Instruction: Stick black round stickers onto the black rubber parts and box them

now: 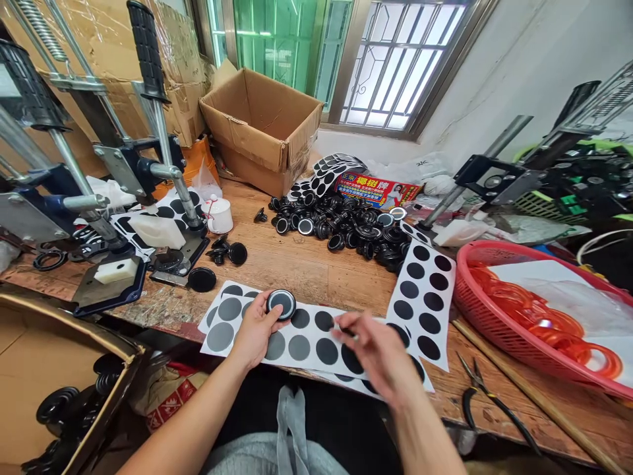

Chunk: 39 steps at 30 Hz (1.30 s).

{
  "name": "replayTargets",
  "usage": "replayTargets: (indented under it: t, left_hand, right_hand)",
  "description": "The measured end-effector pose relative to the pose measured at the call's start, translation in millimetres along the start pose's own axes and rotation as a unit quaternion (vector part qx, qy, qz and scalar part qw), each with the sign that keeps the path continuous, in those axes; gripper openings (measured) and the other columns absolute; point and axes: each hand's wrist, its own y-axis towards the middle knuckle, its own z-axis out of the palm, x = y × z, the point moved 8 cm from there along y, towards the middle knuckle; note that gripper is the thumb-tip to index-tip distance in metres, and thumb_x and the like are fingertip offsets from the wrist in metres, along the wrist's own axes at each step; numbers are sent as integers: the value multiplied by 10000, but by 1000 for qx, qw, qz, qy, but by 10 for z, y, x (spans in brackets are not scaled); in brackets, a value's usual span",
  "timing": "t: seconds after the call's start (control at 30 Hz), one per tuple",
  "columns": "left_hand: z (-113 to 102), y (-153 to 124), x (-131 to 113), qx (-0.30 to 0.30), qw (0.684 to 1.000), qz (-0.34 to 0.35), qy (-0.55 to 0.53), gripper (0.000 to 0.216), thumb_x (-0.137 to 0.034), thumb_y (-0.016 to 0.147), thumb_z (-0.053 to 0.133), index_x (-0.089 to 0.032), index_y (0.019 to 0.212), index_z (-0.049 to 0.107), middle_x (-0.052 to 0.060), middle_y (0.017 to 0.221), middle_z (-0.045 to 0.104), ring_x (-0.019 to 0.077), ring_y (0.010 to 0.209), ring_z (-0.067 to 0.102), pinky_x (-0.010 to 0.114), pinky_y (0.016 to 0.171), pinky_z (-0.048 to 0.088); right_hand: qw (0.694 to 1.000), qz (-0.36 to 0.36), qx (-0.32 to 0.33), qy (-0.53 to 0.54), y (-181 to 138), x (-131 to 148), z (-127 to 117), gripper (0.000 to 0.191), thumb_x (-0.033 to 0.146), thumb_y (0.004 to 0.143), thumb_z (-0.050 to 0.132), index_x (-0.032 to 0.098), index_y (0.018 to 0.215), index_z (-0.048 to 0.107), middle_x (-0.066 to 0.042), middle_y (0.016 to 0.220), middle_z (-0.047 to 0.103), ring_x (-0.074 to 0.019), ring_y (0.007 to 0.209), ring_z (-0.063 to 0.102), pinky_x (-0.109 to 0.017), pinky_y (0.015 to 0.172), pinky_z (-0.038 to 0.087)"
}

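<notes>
My left hand (pixel 257 330) is closed round a round black cap with a grey disc on its face (pixel 281 303), held just above a white sheet of dark round stickers (pixel 301 340) at the table's front edge. My right hand (pixel 378 353) hovers over the same sheet a little to the right, blurred by motion, its thumb and fingers pinched near one sticker; whether anything is between them I cannot make out. A second sticker sheet (pixel 424 297) lies tilted to the right.
A pile of black round caps (pixel 346 227) lies mid-table. A red basket (pixel 524 343) with orange rings sits right, pliers (pixel 487 396) before it. Hand presses (pixel 148 165) stand left, an open cardboard box (pixel 262 128) behind, another box (pixel 64 396) of black parts lower left.
</notes>
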Motion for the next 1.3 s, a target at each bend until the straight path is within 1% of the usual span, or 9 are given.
replayTargets:
  t: [0.03, 0.1, 0.17, 0.23, 0.4, 0.57, 0.8, 1.17, 1.3]
  left_hand:
    - [13, -11, -11, 2, 1000, -2, 0, 386, -261, 747, 732, -206, 1102, 589, 55, 1092, 636, 192, 929, 638, 380, 824, 551]
    - [77, -60, -42, 12, 1000, -10, -3, 421, -211, 738, 721, -214, 1139, 593, 51, 1089, 638, 189, 943, 626, 373, 836, 543]
    - [198, -148, -82, 32, 999, -20, -11, 461, -155, 738, 689, -225, 1182, 590, 47, 1097, 641, 177, 939, 615, 350, 845, 531]
    - [348, -264, -127, 56, 998, -30, -15, 492, -112, 731, 656, -230, 1204, 596, 51, 1135, 641, 168, 928, 608, 310, 825, 521]
    - [554, -498, -202, 73, 996, -42, -43, 569, -65, 681, 627, -249, 1219, 619, 60, 1229, 634, 173, 930, 614, 293, 805, 509]
    - [534, -540, -229, 72, 994, -41, -70, 531, -59, 698, 607, -248, 1194, 642, 62, 1256, 625, 195, 989, 607, 341, 864, 503]
    - [538, -549, -249, 76, 995, -33, -56, 477, -94, 754, 586, -241, 1205, 639, 68, 1222, 635, 141, 836, 600, 340, 841, 509]
    - [530, -561, -261, 73, 996, -32, -31, 548, -81, 694, 602, -254, 1213, 635, 68, 1275, 619, 244, 1065, 588, 335, 824, 516]
    - [531, -559, -256, 75, 996, -27, -28, 538, -99, 705, 621, -253, 1220, 632, 75, 1271, 623, 251, 1062, 598, 331, 813, 524]
  right_hand:
    - [997, 3, -36, 64, 13, 64, -124, 353, 524, 797, 636, 218, 627, 686, -57, 890, 670, -245, 952, 596, -411, 877, 454]
    - [993, 19, -64, 99, 19, 134, -196, 250, 470, 758, 708, 222, 728, 726, -65, 970, 698, -249, 1040, 573, -415, 964, 398]
    - [995, 53, -46, 73, 11, 119, -52, 196, 372, 692, 790, 201, 776, 745, -89, 1110, 688, -260, 1089, 560, -410, 1009, 350]
    - [994, 73, -35, 78, 3, 67, 164, 172, 328, 656, 817, 185, 713, 740, -98, 1167, 676, -270, 1105, 561, -405, 1018, 336]
    - [983, 72, -68, 151, 11, -12, 475, 166, 308, 651, 813, 178, 622, 715, -81, 988, 732, -225, 979, 609, -357, 935, 404]
    - [981, 85, -68, 163, 4, 21, 503, 168, 316, 662, 806, 170, 646, 723, -64, 868, 735, -178, 833, 616, -305, 804, 459]
    - [980, 88, -75, 163, -17, 58, 520, 167, 315, 665, 807, 167, 664, 727, -49, 782, 722, -153, 769, 600, -276, 744, 464]
    - [980, 84, -86, 158, -15, 54, 515, 183, 322, 647, 808, 173, 626, 705, -55, 802, 725, -168, 780, 605, -279, 722, 472]
    - [980, 82, -88, 158, -11, 68, 509, 180, 315, 644, 811, 174, 617, 702, -56, 798, 728, -175, 784, 612, -287, 723, 477]
